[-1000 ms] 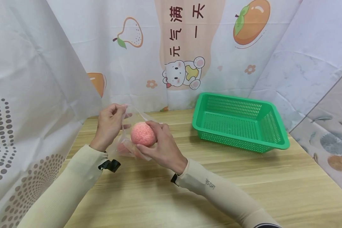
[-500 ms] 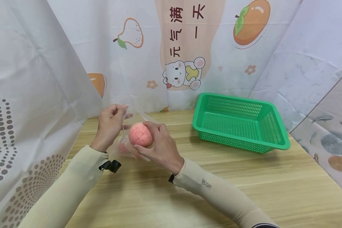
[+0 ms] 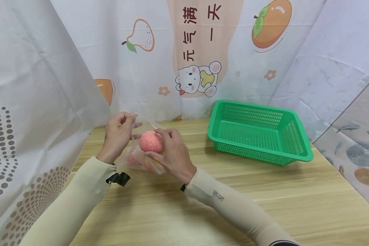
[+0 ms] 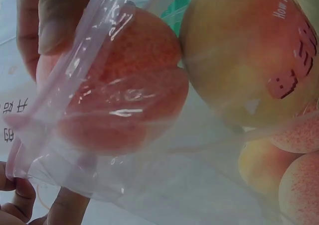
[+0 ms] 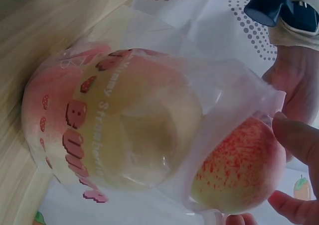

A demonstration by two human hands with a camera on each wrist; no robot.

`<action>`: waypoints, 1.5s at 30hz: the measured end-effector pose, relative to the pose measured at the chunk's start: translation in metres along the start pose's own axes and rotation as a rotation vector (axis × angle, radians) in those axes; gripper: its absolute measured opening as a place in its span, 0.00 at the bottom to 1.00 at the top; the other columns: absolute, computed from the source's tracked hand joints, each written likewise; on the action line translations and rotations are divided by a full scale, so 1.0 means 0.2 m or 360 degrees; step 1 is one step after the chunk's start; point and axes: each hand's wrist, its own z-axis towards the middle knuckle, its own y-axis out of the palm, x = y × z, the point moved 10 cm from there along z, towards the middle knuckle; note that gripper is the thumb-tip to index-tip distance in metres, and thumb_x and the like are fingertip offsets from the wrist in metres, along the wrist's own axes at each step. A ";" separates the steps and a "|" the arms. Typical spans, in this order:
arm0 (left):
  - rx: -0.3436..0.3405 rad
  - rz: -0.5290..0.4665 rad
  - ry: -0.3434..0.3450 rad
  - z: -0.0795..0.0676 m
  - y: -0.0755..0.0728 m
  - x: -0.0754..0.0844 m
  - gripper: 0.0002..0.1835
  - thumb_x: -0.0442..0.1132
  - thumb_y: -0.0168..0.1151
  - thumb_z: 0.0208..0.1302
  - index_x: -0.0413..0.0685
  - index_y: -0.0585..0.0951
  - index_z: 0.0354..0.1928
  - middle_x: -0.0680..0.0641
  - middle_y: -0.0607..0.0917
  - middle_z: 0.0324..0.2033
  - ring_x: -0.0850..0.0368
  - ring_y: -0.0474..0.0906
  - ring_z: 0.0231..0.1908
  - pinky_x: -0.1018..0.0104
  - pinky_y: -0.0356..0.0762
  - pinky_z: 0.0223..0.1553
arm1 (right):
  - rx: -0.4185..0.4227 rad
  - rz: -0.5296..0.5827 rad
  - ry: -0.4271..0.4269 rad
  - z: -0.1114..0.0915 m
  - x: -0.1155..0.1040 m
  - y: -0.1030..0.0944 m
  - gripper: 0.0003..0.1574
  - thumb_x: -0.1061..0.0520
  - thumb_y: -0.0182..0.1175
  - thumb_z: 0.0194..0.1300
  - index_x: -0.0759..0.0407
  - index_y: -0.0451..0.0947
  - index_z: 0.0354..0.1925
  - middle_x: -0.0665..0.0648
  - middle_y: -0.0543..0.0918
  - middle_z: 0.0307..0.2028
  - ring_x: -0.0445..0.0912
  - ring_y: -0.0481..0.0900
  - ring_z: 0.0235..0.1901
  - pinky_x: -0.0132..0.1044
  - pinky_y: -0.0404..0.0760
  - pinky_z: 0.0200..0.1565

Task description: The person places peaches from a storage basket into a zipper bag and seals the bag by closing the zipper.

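Observation:
A pink-red peach (image 3: 151,141) is at the mouth of a clear plastic bag (image 5: 214,85), partly inside it. My right hand (image 3: 175,153) grips this peach from the right, thumb below and fingers above. To its left, my left hand (image 3: 115,136) pinches the bag's rim near the top and holds it up. Lower in the bag are several other peaches (image 5: 149,115), yellow and pink, seen through printed plastic with pink lettering. In the left wrist view the gripped peach (image 4: 129,85) shows behind the film, touching a yellower peach (image 4: 234,56).
A green perforated plastic basket (image 3: 259,136) stands at the back right of the wooden table (image 3: 203,218). Printed cloth (image 3: 160,68) hangs behind the table and along both sides. A black wrist camera mount (image 3: 119,178) sits on the left sleeve.
My right hand and forearm have shifted slightly left, moving the peach a little further into the bag's mouth. The left hand has stayed in place on the rim.

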 end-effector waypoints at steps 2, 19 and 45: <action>0.0009 0.0000 0.0000 0.00 0.00 0.00 0.22 0.50 0.47 0.79 0.34 0.72 0.41 0.42 0.72 0.68 0.44 0.79 0.58 0.63 0.85 0.37 | -0.0003 0.0005 -0.0006 0.00 0.00 -0.01 0.42 0.45 0.79 0.50 0.58 0.75 0.59 0.58 0.74 0.49 0.48 0.74 0.46 0.37 0.82 0.42; 0.0093 0.0069 -0.0013 0.01 -0.02 0.00 0.22 0.51 0.49 0.77 0.35 0.74 0.40 0.42 0.78 0.60 0.53 0.83 0.49 0.69 0.85 0.37 | 0.0042 0.0133 0.0027 -0.08 0.13 -0.13 0.34 0.49 0.78 0.54 0.62 0.77 0.54 0.60 0.74 0.48 0.52 0.76 0.47 0.43 0.82 0.45; 0.0088 0.0084 0.0008 0.01 -0.02 0.00 0.21 0.50 0.49 0.78 0.35 0.74 0.42 0.40 0.79 0.59 0.45 0.82 0.52 0.68 0.85 0.37 | -0.0454 0.0385 0.0344 -0.15 0.34 0.08 0.09 0.56 0.62 0.66 0.58 0.85 0.32 0.56 0.76 0.41 0.51 0.74 0.43 0.42 0.75 0.44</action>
